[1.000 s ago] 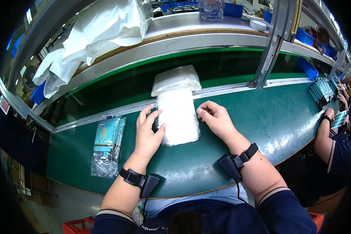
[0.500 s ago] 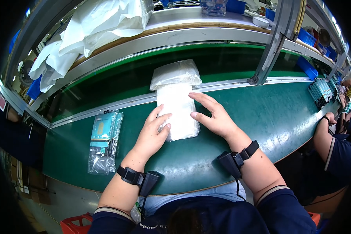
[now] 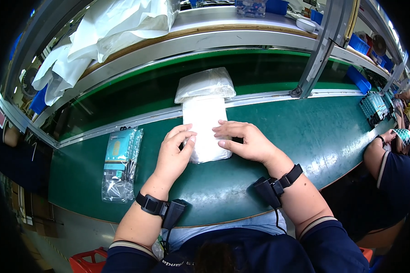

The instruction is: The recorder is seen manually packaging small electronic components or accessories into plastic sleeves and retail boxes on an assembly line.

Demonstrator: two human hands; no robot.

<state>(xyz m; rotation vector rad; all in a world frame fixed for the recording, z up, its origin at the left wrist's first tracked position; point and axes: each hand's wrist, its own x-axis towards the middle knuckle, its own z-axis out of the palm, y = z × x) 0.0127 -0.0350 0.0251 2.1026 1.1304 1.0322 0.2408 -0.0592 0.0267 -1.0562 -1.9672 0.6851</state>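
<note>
A stack of flat white plastic bags (image 3: pixel 204 113) lies on the green table in front of me. Its far end runs under a bulkier clear plastic bundle (image 3: pixel 205 85), which rests by the metal rail. My left hand (image 3: pixel 175 144) is at the stack's left edge, fingers curved and apart, with fingertips on or just over it. From the right, my right hand (image 3: pixel 245 140) reaches over the stack, its fingers spread and thumb apart; whether the tips press on it I cannot tell. Neither hand grips anything. Left of them lie teal packages in clear wrapping (image 3: pixel 120 159).
A metal post (image 3: pixel 321 59) rises at the right behind the table, under a raised shelf (image 3: pixel 241 40). White sheeting (image 3: pixel 118 34) hangs off the shelf at left. Far right, a co-worker's arm (image 3: pixel 376 157) is near stacked teal packages (image 3: pixel 374 108) and a blue bin (image 3: pixel 359 79).
My right hand has moved left and slightly nearer, over the stack. My left hand has shifted slightly left, its fingers drawn closer together. At right, the co-worker's hands now hold a teal-patterned piece.
</note>
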